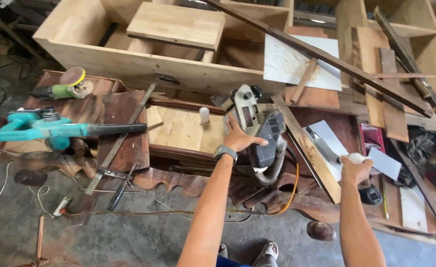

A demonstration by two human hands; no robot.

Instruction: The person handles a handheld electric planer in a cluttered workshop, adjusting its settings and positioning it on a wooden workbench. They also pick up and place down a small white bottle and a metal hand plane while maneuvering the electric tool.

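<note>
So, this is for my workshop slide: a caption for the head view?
Left hand grips a belt sander on the workbench; right hand holds a small white object.

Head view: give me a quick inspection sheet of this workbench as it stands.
Surface: dark wooden bench, crowded.
Job's things: belt sander on bench; small white object, kind unclear.
Clutter: teal blower, green polisher, small bottle, long planks.
Hands: left hand on the sander; right hand closed on the white object.
Cables: orange cord from sander; white cord on floor.
Surroundings: pale wood cabinet behind; concrete floor.
</note>
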